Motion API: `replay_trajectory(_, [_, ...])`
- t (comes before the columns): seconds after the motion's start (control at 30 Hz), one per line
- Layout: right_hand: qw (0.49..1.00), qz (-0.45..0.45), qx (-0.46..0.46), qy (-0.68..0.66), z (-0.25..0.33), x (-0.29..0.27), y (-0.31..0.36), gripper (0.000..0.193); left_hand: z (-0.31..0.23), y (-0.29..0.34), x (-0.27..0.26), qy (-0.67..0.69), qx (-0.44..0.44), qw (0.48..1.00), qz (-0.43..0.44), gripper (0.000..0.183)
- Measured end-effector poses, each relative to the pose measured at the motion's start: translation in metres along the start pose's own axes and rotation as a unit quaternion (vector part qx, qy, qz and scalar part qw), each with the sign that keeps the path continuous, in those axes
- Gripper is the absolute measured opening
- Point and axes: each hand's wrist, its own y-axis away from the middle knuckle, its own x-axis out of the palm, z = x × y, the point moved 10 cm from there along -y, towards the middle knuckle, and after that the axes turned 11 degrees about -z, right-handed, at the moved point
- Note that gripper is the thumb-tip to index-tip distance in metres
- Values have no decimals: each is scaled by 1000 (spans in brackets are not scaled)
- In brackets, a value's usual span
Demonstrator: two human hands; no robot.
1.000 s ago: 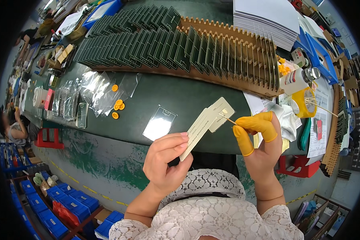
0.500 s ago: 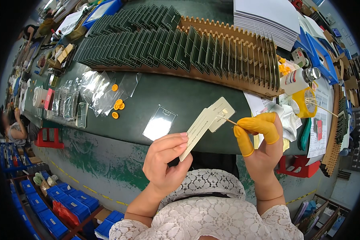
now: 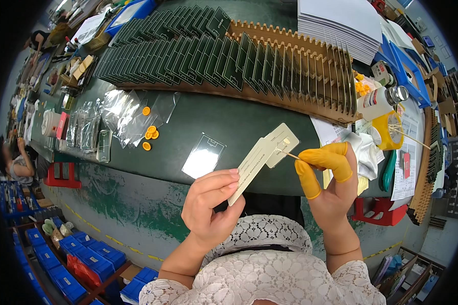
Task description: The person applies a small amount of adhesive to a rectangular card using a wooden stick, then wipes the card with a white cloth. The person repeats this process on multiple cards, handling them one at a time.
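My left hand pinches the near end of a flat cream printed plate, narrow at the hand and wider at its far end. Yellow finger cots cover the thumb and some fingers of my right hand. Its fingertips are closed on a thin wooden cotton swab. The swab's tip is at the wide end of the plate, close to a small pale rectangle; whether it touches is too small to tell. Left of the plate, a shiny rectangular panel with a thin outline lies on the green tabletop.
Slotted brown racks hold rows of upright dark green panels across the back. Orange finger cots lie beside clear plastic bags. At right are a white bottle, a yellow container with sticks, and a crumpled white cloth.
My right hand has shifted slightly left with the swab, whose tip has moved a little over the plate. My left hand and the plate stay in place.
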Motion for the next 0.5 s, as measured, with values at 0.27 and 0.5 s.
replay_trajectory(0.27, [1000,4,-1,-6,0,1,-2,26,-1,0,3,-7,-9,1000,20,38])
replay_trajectory(0.5, [1000,11,-2,6,-2,0,0,25,-1,1,3,-3,-12,1000,21,39])
